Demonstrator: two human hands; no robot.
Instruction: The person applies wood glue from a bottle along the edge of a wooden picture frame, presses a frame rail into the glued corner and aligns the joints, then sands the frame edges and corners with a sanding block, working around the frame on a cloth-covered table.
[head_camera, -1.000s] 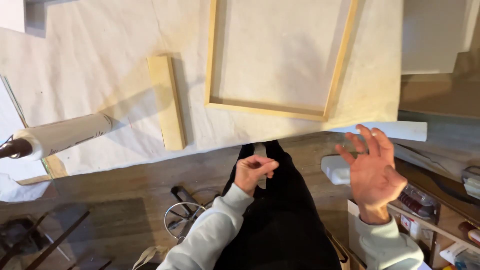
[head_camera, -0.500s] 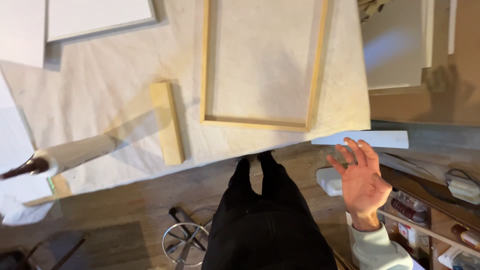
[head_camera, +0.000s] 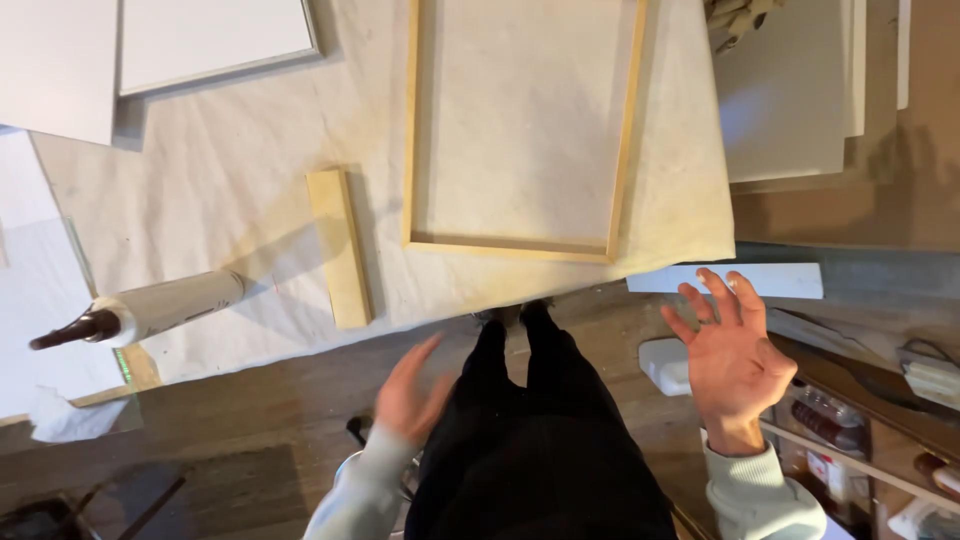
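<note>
Our left hand (head_camera: 408, 395) and right hand (head_camera: 728, 358) hang open and empty below the table edge (head_camera: 300, 340), so we judge ourselves between grips, the wooden frame (head_camera: 520, 130) at twelve o'clock and the wood block (head_camera: 339, 247) at ten needing a forward reach.

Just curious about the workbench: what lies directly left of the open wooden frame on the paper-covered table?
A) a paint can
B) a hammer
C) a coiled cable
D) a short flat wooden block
D: a short flat wooden block lies on the paper just left of the wooden frame.
</note>
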